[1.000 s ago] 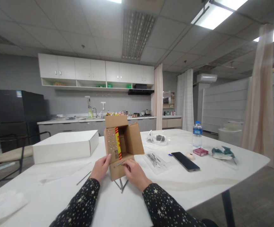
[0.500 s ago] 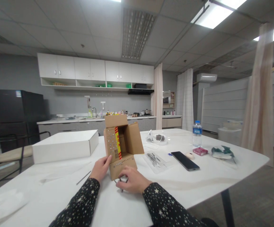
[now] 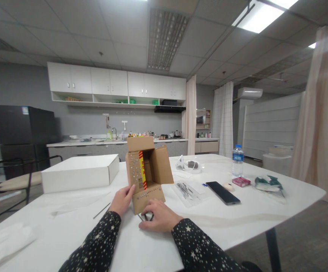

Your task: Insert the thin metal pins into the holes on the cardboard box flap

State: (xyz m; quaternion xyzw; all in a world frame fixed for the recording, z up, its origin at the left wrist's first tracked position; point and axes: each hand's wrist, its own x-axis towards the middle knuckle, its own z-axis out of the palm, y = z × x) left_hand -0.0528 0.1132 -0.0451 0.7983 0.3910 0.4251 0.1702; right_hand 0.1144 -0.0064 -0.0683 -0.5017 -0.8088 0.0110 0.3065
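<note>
An open brown cardboard box (image 3: 149, 170) lies on its side on the white table (image 3: 237, 223), its flaps spread and a red and yellow tape strip on the left flap. Rows of small metal pins dot the left and lower flaps. My left hand (image 3: 122, 200) grips the box's lower left edge. My right hand (image 3: 159, 218) rests on the table just in front of the lower flap, its fingertips pinched on thin metal pins (image 3: 146, 217) lying there.
A flat white box (image 3: 80, 173) sits at the left. A single thin rod (image 3: 101, 210) lies beside my left hand. To the right are a plastic bag of tools (image 3: 185, 190), a black phone (image 3: 223, 192), a water bottle (image 3: 237, 160), a red packet (image 3: 240, 181) and a crumpled green bag (image 3: 268, 184).
My right hand has dropped from the box's lower flap down to the pins on the table. My left hand has kept its hold on the box.
</note>
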